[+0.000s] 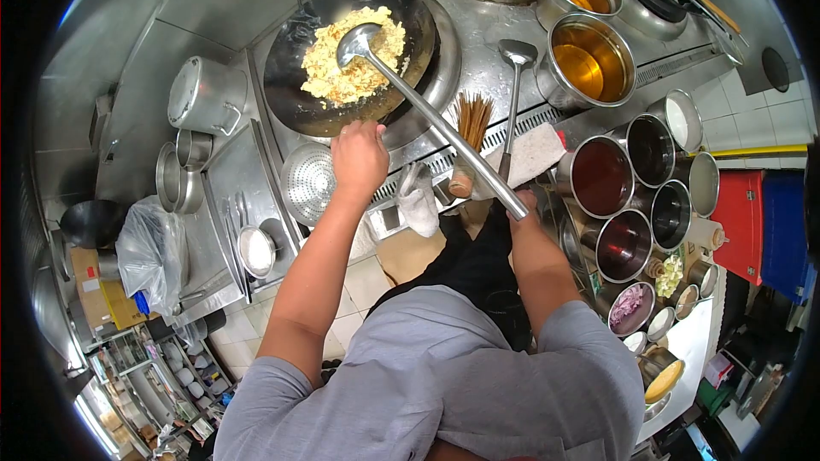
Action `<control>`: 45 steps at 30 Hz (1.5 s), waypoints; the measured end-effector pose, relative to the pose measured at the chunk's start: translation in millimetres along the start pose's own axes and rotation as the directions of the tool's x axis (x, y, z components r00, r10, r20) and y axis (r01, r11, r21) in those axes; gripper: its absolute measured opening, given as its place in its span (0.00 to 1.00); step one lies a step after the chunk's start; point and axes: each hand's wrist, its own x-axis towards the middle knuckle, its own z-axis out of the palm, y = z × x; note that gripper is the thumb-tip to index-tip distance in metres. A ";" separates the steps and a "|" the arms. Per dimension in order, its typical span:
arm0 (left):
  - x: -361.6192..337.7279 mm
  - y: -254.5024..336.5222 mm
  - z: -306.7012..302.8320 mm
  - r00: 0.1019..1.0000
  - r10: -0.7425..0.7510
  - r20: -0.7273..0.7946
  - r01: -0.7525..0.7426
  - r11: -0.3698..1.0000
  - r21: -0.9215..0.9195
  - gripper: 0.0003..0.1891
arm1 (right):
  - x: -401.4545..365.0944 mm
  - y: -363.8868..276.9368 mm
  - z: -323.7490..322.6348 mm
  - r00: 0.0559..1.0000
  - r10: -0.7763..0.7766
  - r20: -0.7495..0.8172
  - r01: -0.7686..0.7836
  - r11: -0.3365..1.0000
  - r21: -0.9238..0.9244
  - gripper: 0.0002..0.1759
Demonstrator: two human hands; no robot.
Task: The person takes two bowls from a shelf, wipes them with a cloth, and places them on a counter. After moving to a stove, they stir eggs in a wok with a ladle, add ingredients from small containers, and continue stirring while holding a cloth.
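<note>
A black wok [286, 77] sits on the stove burner, tilted slightly, with scrambled egg [325, 68] in it. My left hand [359, 156] is closed on the wok's near edge; a handle there, if any, is hidden under the fingers. In my right hand [524, 203] is the handle end of a long steel ladle [427, 111], whose bowl rests in the egg. Between my hands stands a bamboo wok brush [470, 132]. Beside it lie a wok spatula [517, 64] and a folded white cloth [534, 154]. A perforated strainer [309, 183] is just left of my left forearm.
Two steel pots of amber liquid [589, 60] stand at the back right. Several containers of dark sauces [602, 175] and a bowl of chopped purple onion [630, 303] line the right side. To the left are a lidded pot [201, 94] and a small bowl of white powder [256, 252].
</note>
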 end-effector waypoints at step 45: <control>-0.4 -0.4 -0.4 1.000 -0.009 -0.017 0.008 0.999 -0.039 0.11 | 6.7 -8.4 7.1 0.999 -0.048 0.019 0.051 0.903 -0.427 0.16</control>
